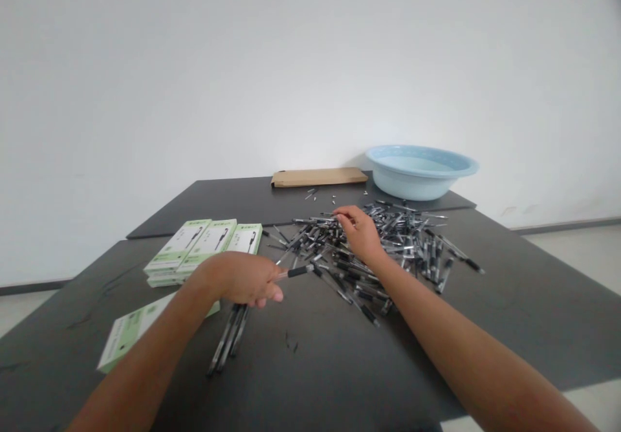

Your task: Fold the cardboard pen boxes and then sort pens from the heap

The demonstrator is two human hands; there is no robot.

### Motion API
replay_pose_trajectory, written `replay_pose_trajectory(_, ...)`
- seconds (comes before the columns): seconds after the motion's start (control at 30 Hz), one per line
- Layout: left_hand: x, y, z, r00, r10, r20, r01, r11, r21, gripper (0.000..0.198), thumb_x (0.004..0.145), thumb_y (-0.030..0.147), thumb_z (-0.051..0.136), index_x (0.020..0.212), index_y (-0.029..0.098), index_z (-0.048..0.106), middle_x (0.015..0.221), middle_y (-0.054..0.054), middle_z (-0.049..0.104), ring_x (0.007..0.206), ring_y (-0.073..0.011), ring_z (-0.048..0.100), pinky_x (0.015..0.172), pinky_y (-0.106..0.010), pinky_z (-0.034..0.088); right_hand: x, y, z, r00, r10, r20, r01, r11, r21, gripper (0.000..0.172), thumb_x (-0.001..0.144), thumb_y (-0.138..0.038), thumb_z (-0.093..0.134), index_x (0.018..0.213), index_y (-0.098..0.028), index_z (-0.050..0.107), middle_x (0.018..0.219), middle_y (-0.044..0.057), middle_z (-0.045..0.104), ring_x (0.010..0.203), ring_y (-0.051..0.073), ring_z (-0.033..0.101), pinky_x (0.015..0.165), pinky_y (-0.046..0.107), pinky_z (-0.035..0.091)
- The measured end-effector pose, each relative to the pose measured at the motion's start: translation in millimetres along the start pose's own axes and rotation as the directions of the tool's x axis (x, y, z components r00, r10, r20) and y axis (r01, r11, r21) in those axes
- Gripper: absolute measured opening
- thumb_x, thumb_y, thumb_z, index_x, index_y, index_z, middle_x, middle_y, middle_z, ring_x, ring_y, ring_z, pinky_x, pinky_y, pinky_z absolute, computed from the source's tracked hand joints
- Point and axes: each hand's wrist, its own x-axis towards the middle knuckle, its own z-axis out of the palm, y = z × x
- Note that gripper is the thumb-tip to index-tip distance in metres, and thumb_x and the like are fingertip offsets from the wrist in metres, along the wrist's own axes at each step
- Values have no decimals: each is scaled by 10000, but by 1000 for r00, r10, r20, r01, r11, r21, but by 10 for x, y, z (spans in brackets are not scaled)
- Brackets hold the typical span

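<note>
The left hand (242, 280) pinches one pen (297, 271) by its end, over a small bundle of pens (228, 338) on the tabletop (315, 367). The right hand (359, 231), fingers curled, digs into the pen pile (388, 244); loose pens could roll off.

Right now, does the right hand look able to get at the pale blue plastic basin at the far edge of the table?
Probably yes: the right hand rests on the pen pile, and nothing stands between it and the basin.

Head view, down over table (310, 380)
</note>
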Motion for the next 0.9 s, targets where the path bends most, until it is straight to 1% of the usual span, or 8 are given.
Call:
replay_pose_trajectory(0.1, -9, -5, -6, 1000, 3, -5, -3, 1000, 6, 237, 844, 359, 446, 802, 170, 582, 860, -91, 737, 761, -215, 668, 622, -270, 456, 24, -160, -121, 989, 107, -104, -85, 977, 196, 137, 870, -279, 526, 889, -183, 621, 749, 17, 629, 684, 162, 587, 658, 290, 464)
replay_pose_trajectory(0.17, -13, -18, -19, 1000, 8, 1, -8, 1000, 9, 232, 851, 349, 441, 796, 170, 578, 865, -96, 737, 763, -218, 672, 633, -274, 462, 40, -305, -192, 973, 186, -134, -118, 907, 405, 107, 853, -298, 557, 853, -195, 586, 701, -10, 609, 632, 144, 581, 629, 274, 466)
replay_pose_trajectory(0.27, -34, -69, -57, 1000, 5, 6, -5, 1000, -9, 230, 861, 346, 439, 815, 173, 583, 879, -100, 739, 770, -221, 675, 646, -280, 471, 15, -530, -275, 962, 268, -45, -170, 723, 670, 123, 840, -322, 588, 843, -208, 541, 704, -24, 629, 574, 124, 589, 586, 262, 475)
replay_pose_trajectory(0.33, -52, -110, -86, 1000, 9, -5, -9, 1000, -17, 239, 872, 349, 427, 820, 175, 582, 887, -105, 738, 780, -224, 673, 660, -290, 475, -40, -645, -319, 957, 287, 44, -216, 601, 769, 152, 820, -329, 620, 829, -207, 530, 701, -24, 643, 551, 119, 597, 568, 253, 475)
replay_pose_trajectory(0.43, -49, -146, -104, 1000, 14, -6, -14, 1000, -8, 262, 887, 366, 409, 813, 174, 571, 890, -117, 734, 788, -232, 672, 665, -299, 474, -133, -732, -358, 946, 309, 98, -246, 488, 837, 188, 791, -324, 663, 779, -196, 526, 691, -20, 651, 543, 110, 603, 566, 239, 472)
replay_pose_trajectory(0.57, 16, -145, -75, 1000, 16, 9, -16, 1000, 20, 265, 872, 368, 415, 797, 174, 578, 864, -109, 734, 774, -233, 674, 654, -292, 475, -190, -749, -343, 939, 322, 122, -255, 412, 875, 216, 771, -337, 691, 761, -195, 529, 685, -21, 655, 538, 106, 604, 572, 238, 480)
replay_pose_trajectory(0.7, 51, -140, -53, 1000, 22, 10, -22, 1000, 3, 258, 855, 375, 430, 793, 180, 588, 852, -91, 736, 762, -227, 673, 649, -284, 477, -193, -765, -314, 939, 316, 139, -260, 382, 887, 216, 767, -330, 699, 764, -197, 529, 687, -20, 661, 545, 111, 610, 570, 237, 481)
replay_pose_trajectory(0.9, 31, -112, -64, 1000, 19, 10, -19, 1000, 7, 256, 857, 367, 420, 778, 179, 576, 867, -100, 731, 772, -226, 667, 660, -287, 471, -200, -791, -313, 940, 310, 141, -259, 379, 889, 206, 777, -326, 691, 761, -198, 530, 693, -22, 659, 546, 107, 609, 574, 235, 487)
